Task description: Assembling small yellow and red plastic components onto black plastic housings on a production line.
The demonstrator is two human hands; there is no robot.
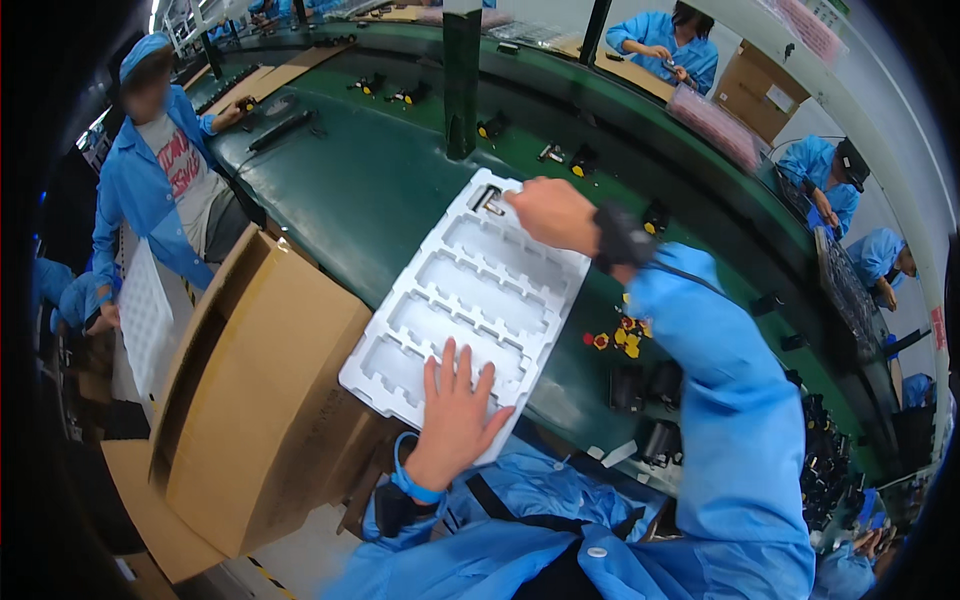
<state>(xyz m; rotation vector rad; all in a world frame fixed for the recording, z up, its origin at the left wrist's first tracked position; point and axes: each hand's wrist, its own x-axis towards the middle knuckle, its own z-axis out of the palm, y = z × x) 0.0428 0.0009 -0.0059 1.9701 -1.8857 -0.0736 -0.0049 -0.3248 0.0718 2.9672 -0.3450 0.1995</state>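
Observation:
A white moulded plastic tray (445,262) with a row of shaped slots lies slanted across the bench edge in front of me. My left hand (455,415) rests on its near end, fingers spread and flat, holding nothing. At the tray's far end, my right hand (555,213) is closed, its fingertips against a small black-and-silver part (489,201) in the end slot. The grip itself is partly hidden by the hand. The other slots that show hold no parts.
Left of the tray stands an open cardboard box (265,400). Small yellow and red pieces (627,337) and black parts (655,440) lie right of it. A green post (462,85) rises beyond. A co-worker (165,170) stands at left; others sit across the green conveyor (400,115).

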